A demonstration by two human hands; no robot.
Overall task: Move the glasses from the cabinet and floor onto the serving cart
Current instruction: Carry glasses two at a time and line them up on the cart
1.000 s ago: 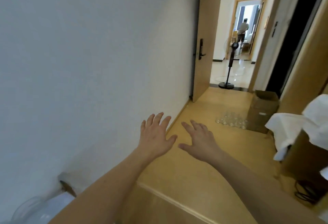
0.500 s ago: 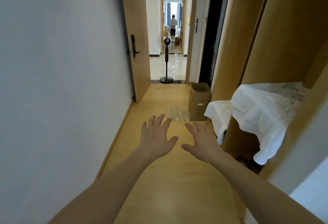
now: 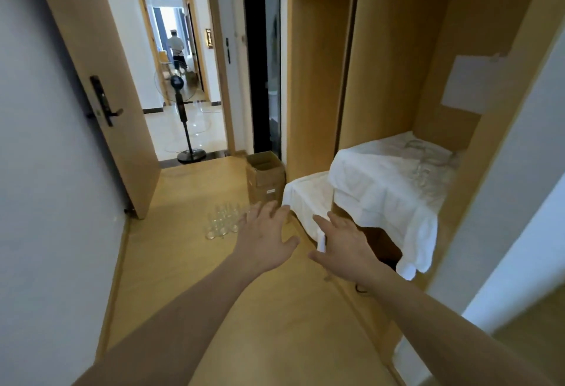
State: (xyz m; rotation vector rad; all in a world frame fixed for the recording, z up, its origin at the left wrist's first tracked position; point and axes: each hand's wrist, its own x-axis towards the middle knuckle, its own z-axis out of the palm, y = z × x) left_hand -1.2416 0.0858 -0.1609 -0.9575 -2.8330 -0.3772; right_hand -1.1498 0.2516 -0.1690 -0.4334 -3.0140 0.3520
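Note:
Several clear glasses stand clustered on the wooden floor ahead, beside a cardboard box. More clear glasses lie faintly visible on a white cloth draped over the shelf of the open wooden cabinet on the right. Both arms reach forward at mid height. My left hand has its fingers spread and holds nothing, just right of the floor glasses in the view. My right hand is also spread and empty, in front of the cloth's hanging corner. No serving cart is in view.
An open cardboard box stands by the cabinet's left side. A wooden door stands open on the left. A standing fan is in the doorway beyond, and a person stands far down the hall. A white wall runs along the left.
The view has swung right from the white wall to the cabinet. Both hands stay spread and empty out front; the floor glasses and cloth-covered shelf now appear closer.

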